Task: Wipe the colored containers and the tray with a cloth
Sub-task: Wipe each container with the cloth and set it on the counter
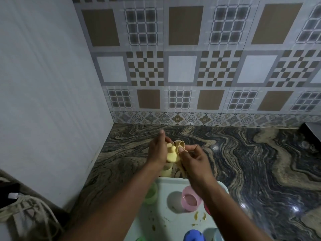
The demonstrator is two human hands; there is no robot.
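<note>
My left hand [157, 152] holds a pale yellow container [171, 156] above the marbled counter, just beyond the tray. My right hand [194, 160] pinches a beige cloth [179, 145] against the container's top. Below my arms lies a pale white-green tray [166, 216] with food crumbs on it. On the tray stand a pink container [190, 200], a light green container [151, 193] partly behind my left arm, and a blue container [194, 236] at the bottom edge. A red container [207, 209] peeks out from under my right forearm.
The dark marbled counter [251, 162] stretches to the right and back to a patterned tile wall [191, 66]. A plain white wall [52, 101] closes the left side. A dark object [312, 131] sits at the far right edge. A patterned bag [20, 211] lies at lower left.
</note>
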